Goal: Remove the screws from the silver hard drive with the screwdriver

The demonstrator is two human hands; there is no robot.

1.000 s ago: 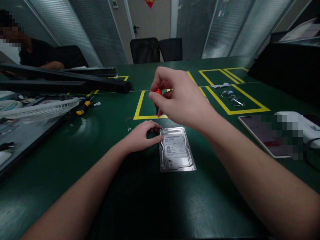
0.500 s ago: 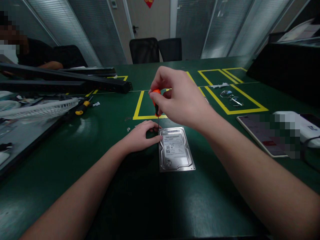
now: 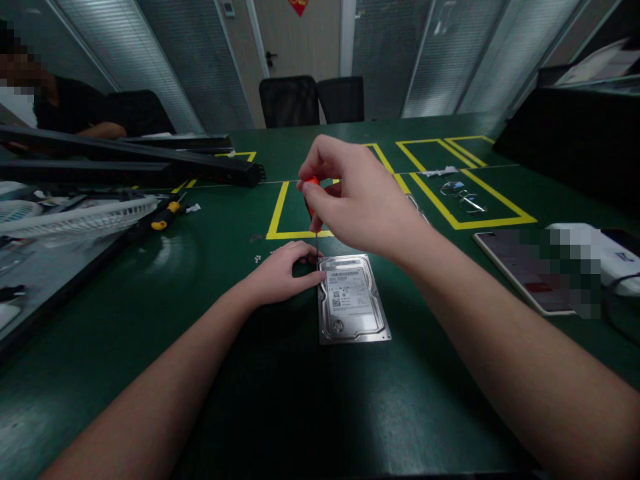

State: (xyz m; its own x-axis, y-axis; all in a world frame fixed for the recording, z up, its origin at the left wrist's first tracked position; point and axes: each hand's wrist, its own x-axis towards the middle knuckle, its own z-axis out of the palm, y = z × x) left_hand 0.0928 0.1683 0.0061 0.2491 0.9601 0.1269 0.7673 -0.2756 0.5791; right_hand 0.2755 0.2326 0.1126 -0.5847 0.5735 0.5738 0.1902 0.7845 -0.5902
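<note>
A silver hard drive (image 3: 353,300) with a white printed label lies flat on the green table, label side up. My left hand (image 3: 283,272) grips its far left corner, thumb on the left edge and fingers curled near the screwdriver tip. Above that corner, my right hand (image 3: 345,187) pinches the orange and black handle of a screwdriver (image 3: 311,195). The shaft points straight down, its tip at the drive's far left corner; the exact contact is hidden by my left fingertips. Small bright screws (image 3: 257,259) lie just beyond my left hand.
At left are a yellow and black screwdriver (image 3: 166,216), a white mesh basket (image 3: 90,217) and long black bars (image 3: 200,167). Eyeglasses (image 3: 470,198), a phone (image 3: 525,273) and a white device (image 3: 580,250) lie at right. A person sits at far left.
The fingers of my right hand have shifted on the screwdriver handle and now cover more of its lower black part. My left hand and the hard drive stay put.
</note>
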